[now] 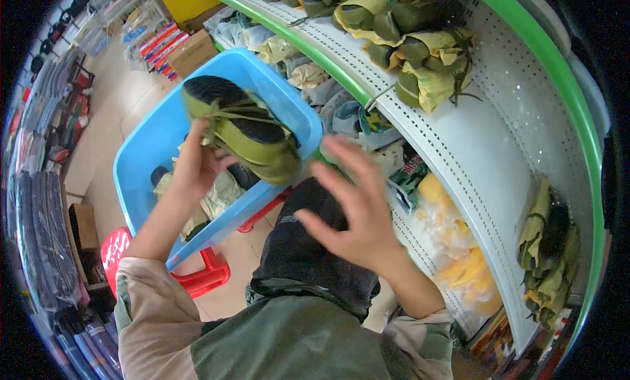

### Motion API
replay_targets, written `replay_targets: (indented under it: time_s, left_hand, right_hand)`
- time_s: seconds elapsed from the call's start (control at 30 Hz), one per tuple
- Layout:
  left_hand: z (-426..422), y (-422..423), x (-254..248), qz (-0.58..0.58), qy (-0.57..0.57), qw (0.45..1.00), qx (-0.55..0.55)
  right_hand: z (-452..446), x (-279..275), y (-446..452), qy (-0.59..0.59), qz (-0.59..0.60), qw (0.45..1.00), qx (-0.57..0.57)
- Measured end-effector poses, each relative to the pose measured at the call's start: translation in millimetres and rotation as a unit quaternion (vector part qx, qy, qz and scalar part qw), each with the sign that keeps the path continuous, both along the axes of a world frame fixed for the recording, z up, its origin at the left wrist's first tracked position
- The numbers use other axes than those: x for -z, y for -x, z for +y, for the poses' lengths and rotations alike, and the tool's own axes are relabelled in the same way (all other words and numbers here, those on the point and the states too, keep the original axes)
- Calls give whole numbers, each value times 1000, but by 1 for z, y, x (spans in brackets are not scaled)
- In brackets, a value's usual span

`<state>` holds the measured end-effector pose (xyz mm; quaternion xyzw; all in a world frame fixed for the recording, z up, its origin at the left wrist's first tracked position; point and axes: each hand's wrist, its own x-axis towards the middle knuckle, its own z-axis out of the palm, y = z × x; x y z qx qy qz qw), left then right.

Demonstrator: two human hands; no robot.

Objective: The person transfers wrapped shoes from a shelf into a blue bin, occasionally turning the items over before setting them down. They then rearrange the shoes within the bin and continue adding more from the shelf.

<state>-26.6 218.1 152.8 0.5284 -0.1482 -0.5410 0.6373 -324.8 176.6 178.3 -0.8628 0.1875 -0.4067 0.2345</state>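
My left hand (202, 158) grips a pair of olive-green shoes (262, 158) by the laces wound round them, with their black soles partly in sight. The pair hangs over a blue plastic tub (134, 140). Inside the tub lie more shoes, some with pale paper (224, 195) around them. Between the tub and the shelf, my right hand (351, 206) is raised with its fingers spread, slightly blurred by motion and holding nothing.
On the right, a white perforated shelf (472, 144) with green edging bears bundles of green shoes (420, 65). Yellow goods in clear plastic (459, 249) sit lower down. A red stool (203, 275) stands by the tub; a cardboard box (191, 52) lies beyond. Bagged goods (46, 229) line the left.
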Motion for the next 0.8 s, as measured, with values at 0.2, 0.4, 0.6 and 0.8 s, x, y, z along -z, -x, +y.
replay_targets:
  time_s: [0.2,0.4,0.6,0.8]
  left_hand:
    - [-25,-71,64,-44,-35,998,-17]
    - [-73,-79,122,-59,-23,992,108]
    - [-95,-77,148,-42,-75,991,104]
    - [-75,-86,121,-195,-93,966,142]
  right_hand:
    - [-15,20,91,-10,-29,972,234]
    - [-17,17,176,52,-19,909,414]
    - [-17,5,284,160,64,778,604]
    - [-7,7,360,218,134,604,755]
